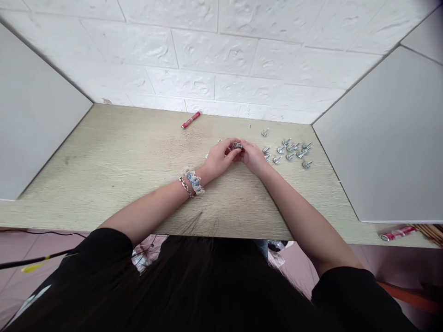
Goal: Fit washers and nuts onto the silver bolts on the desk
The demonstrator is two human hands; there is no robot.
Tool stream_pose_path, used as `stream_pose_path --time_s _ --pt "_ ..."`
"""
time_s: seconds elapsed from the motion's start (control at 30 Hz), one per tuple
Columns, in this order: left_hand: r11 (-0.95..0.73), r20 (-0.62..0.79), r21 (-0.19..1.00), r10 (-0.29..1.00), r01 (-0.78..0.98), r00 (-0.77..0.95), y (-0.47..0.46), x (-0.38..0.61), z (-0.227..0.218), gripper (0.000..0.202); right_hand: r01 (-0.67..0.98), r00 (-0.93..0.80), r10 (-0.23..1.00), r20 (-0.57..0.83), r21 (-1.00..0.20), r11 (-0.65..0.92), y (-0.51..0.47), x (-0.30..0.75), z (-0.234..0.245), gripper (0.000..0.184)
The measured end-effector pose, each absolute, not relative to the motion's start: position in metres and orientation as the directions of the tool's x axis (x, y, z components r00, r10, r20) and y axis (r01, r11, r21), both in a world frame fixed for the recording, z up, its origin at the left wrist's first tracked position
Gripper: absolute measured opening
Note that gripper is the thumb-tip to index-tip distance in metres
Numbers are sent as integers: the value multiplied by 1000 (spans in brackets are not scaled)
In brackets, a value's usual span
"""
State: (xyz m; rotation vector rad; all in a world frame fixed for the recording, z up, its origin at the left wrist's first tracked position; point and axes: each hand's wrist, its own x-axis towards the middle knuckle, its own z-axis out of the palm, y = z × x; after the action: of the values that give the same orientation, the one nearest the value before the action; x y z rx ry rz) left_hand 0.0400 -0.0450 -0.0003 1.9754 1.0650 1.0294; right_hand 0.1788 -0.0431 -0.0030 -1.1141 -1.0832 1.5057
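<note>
My left hand (218, 157) and my right hand (254, 158) meet above the middle of the table. A small, shiny metal fastener (237, 145) is pinched between their fingertips, both hands closed on it. Its exact kind is too small to tell. Partly hidden behind my left hand, little pale pieces (206, 156) lie on the tabletop. To the right of my right hand are several loose metal bolts (290, 157) with wide washer-like heads, mostly standing head down with their shanks tilted up. One bolt (265, 132) sits apart, farther back.
A red tube (190, 120) rests on the wooden table (121, 152) near the white brick-patterned wall (194, 50). Grey panels close off the left (38, 106) and right (391, 138) sides. Another red tube (398, 233) lies at the front right edge, beside brown sticks (429, 233).
</note>
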Motion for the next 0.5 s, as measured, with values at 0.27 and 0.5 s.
stream_pose_path --time_s 0.27,0.5 --pt "-438 319 823 883 361 345 -46 41 0 30 -234 -119 981 -150 -956 -175 -49 176 7 16" --pt "-494 378 806 854 327 358 -43 41 -4 27 -197 -129 968 -214 -951 -237 -46 174 6 53"
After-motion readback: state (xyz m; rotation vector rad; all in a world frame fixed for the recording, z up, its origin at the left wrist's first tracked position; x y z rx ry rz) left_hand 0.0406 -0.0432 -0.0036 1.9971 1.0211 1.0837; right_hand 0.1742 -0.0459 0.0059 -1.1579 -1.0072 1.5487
